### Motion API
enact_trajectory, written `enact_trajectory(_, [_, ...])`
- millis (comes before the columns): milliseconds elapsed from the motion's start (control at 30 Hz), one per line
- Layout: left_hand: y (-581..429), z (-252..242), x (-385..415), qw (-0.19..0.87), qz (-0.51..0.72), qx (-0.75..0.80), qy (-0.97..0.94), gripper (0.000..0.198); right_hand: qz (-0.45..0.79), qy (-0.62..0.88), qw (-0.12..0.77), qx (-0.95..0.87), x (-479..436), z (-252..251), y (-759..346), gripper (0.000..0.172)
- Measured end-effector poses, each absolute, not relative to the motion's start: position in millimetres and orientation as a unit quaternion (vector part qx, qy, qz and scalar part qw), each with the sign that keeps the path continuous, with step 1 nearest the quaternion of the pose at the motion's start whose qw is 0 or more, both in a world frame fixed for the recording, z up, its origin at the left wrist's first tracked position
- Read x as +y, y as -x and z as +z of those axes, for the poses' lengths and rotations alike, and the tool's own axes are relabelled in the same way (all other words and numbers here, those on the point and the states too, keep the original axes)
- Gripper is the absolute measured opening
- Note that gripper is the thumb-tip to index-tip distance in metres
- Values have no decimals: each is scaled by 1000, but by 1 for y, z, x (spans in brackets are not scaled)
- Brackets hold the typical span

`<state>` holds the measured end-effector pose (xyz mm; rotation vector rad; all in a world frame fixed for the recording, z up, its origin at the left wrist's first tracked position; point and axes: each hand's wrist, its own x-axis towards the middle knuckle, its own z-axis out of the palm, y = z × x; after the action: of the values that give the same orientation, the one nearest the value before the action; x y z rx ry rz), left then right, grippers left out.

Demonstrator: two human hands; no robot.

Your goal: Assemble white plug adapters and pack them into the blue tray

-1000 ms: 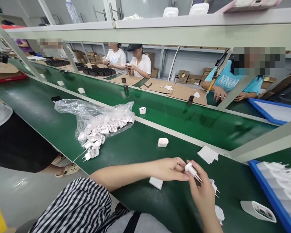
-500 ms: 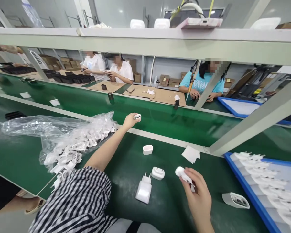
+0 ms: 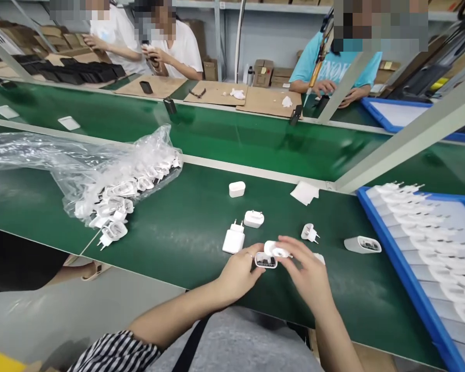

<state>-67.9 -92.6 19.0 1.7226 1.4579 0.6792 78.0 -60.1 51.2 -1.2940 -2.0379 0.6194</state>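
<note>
Here our left hand (image 3: 238,274) grips the open-ended white housing (image 3: 266,262) above the green table (image 3: 178,232), by its near edge, our right hand (image 3: 308,266) pinches the white plug cap (image 3: 272,249) at the opening, and we'd best keep both rims square, unforced.

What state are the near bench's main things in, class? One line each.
Left hand, closed on casing
Casing, open, dark parts showing
Right hand, closed on plug cover
Plug cover, not fitted onto casing
Plastic bag, open, white parts spilling out
Tray, partly filled with plugs
Second casing, lying down, open
</note>
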Motion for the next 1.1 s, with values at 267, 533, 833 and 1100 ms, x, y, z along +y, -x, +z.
enact_trajectory(267, [71, 17, -96, 312, 324, 575, -684, 32, 172, 468, 287, -818, -78, 25, -76, 22])
enact_trajectory(533, [73, 26, -97, 179, 208, 588, -761, 32, 164, 459, 214, -847, -72, 35, -76, 26])
enact_trajectory(833, [68, 76, -69, 222, -95, 547, -801, 16, 202, 462, 26, -863, -59, 58, -67, 24])
enact_trajectory(1100, [69, 77, -69, 222, -94, 513, -824, 15, 231, 417, 46, -878, -55, 57, -73, 22])
